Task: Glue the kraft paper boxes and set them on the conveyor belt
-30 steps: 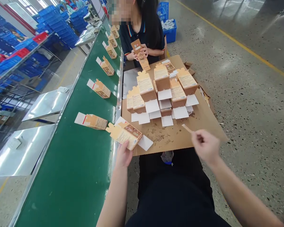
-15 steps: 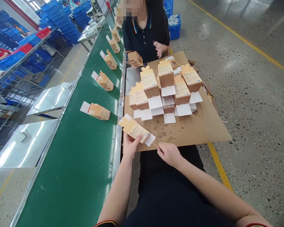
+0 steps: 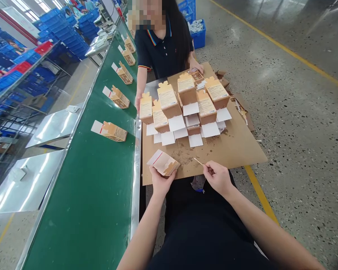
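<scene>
Your left hand [image 3: 161, 183] grips the box [image 3: 165, 165], long axis ten-to-four. Your right hand [image 3: 218, 178] pinches a stick [image 3: 198, 162], apart at box's three o'clock, tip toward ten.

The box [image 3: 165, 164] looks like smooth, matt paperboard; the sheet [image 3: 236, 148] is matt cardboard, blotched in places. The belt [image 3: 95, 195] is smooth with glossy patches, the rail [image 3: 136, 168] shiny metal. Crates [image 3: 199, 38] look plastic, the shirt [image 3: 165, 52] matt cloth. The speckled floor [image 3: 298, 123] has a polished sheen.
</scene>
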